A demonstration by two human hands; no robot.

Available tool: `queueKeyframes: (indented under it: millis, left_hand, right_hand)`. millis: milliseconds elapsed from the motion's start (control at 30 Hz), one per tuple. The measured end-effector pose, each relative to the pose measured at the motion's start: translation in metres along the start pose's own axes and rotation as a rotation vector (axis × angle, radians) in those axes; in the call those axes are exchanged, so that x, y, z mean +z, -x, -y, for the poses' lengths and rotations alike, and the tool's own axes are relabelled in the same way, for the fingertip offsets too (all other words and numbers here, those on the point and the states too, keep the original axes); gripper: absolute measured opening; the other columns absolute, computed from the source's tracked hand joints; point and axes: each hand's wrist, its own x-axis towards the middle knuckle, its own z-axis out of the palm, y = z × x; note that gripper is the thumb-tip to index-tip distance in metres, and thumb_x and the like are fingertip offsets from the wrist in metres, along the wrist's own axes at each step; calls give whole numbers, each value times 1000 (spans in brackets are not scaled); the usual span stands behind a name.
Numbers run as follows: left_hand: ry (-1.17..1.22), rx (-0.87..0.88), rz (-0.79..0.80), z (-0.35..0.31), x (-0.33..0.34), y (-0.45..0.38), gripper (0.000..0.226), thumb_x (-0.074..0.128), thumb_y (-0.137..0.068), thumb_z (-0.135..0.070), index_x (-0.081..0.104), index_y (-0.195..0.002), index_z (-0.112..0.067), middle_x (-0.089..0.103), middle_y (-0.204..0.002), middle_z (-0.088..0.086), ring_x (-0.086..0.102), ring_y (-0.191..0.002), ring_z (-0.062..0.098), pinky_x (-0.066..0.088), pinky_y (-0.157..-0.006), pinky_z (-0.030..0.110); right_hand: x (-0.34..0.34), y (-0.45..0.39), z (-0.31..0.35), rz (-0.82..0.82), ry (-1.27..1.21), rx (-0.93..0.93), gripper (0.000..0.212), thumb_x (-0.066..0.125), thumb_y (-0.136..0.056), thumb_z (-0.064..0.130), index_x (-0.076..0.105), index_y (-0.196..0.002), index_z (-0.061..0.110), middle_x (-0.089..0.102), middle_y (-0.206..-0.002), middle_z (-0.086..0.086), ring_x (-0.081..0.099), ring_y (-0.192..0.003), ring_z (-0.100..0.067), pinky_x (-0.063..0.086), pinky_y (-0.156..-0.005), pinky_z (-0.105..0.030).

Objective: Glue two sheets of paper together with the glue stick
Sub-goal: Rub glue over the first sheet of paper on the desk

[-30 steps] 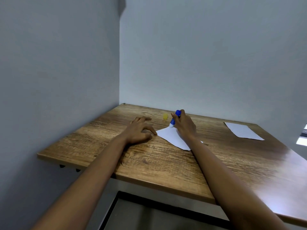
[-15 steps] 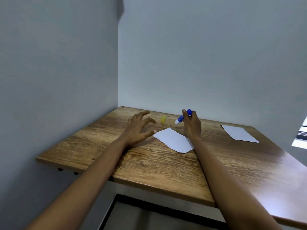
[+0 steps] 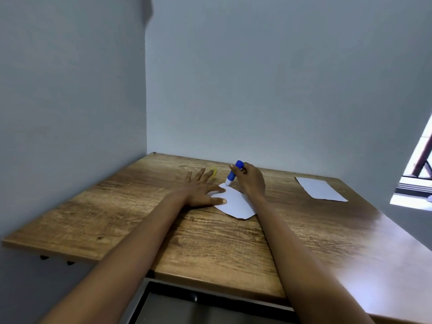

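A small white sheet of paper (image 3: pixel 235 203) lies in the middle of the wooden table (image 3: pixel 210 244). My left hand (image 3: pixel 202 191) lies flat with spread fingers, thumb and forefinger pressing the sheet's left edge. My right hand (image 3: pixel 251 181) grips a blue glue stick (image 3: pixel 233 172), tilted, with its white tip touching the sheet's far corner. A second white sheet (image 3: pixel 320 189) lies apart at the table's far right. The yellow cap (image 3: pixel 213 170) stands just behind my left fingers, partly hidden.
Grey walls close the table in at the left and the back. A bright window opening (image 3: pixel 418 183) shows at the right edge. The table's near edge runs over a dark frame (image 3: pixel 196 298) below.
My right hand tipped the glue stick down from mid-air onto the sheet's far corner. My left hand dropped from a raised, spread pose to press the sheet's left edge.
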Motion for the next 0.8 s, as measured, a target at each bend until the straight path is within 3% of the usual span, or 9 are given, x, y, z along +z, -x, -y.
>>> queueKeyframes:
  millis: [167,400,667,800]
  left_hand:
    - [17,13,-21,3,3,0,61,40,-83,-71,31,-140,-49,-17,-159,0,-24,-144,22,-20,-110,55]
    - [44,22,-40,6,7,-2,62,41,-80,-74,33,-137,-51,-16,-159,0,-24,-144,23,-21,-108,55]
    - [64,-8,-41,9,9,-4,65,42,-78,-76,32,-138,-51,-15,-159,-1,-22,-144,23,-20,-108,56]
    - [56,-51,-59,13,8,-3,68,41,-78,-76,32,-139,-48,-14,-160,0,-20,-145,24,-20,-108,57]
  right_hand:
    - [3,1,3,8,45,-25,39,59,-87,47,65,-83,9,56,-71,-2,50,-65,-16,30,-54,-26]
    - [6,3,6,-5,81,-55,35,62,-85,49,59,-74,15,54,-65,1,49,-62,-16,29,-53,-23]
    - [1,3,4,-15,132,-45,42,58,-85,53,58,-70,14,53,-62,2,53,-66,-18,44,-75,-40]
    - [-1,4,6,-13,157,-60,45,58,-84,55,60,-68,13,55,-63,0,53,-66,-19,46,-76,-42]
